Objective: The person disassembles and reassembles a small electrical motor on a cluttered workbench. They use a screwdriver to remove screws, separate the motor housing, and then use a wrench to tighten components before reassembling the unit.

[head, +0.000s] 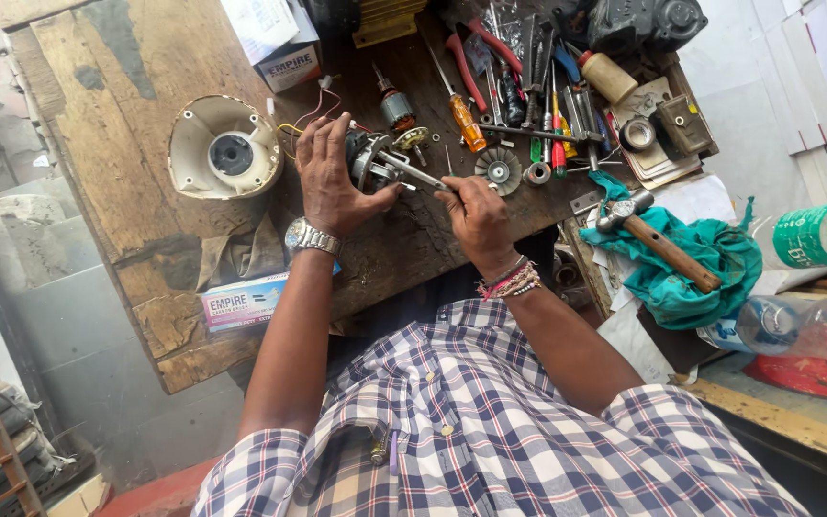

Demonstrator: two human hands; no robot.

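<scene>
My left hand (329,177), with a metal wristwatch on the wrist, grips a small electric motor body (368,161) with coloured wires on the worn wooden workbench (136,144). My right hand (476,213), with bead bracelets at the wrist, holds a thin metal tool (412,170) whose tip points into the motor. A motor armature (396,107) and a small fan impeller (498,168) lie just beyond the hands.
A cream plastic housing (225,151) sits left of the motor. Screwdrivers and pliers (519,77) crowd the far right. A hammer (658,241) rests on a teal cloth (696,263). Plastic bottles (815,235) lie at right; small boxes (241,302) sit near the bench edge.
</scene>
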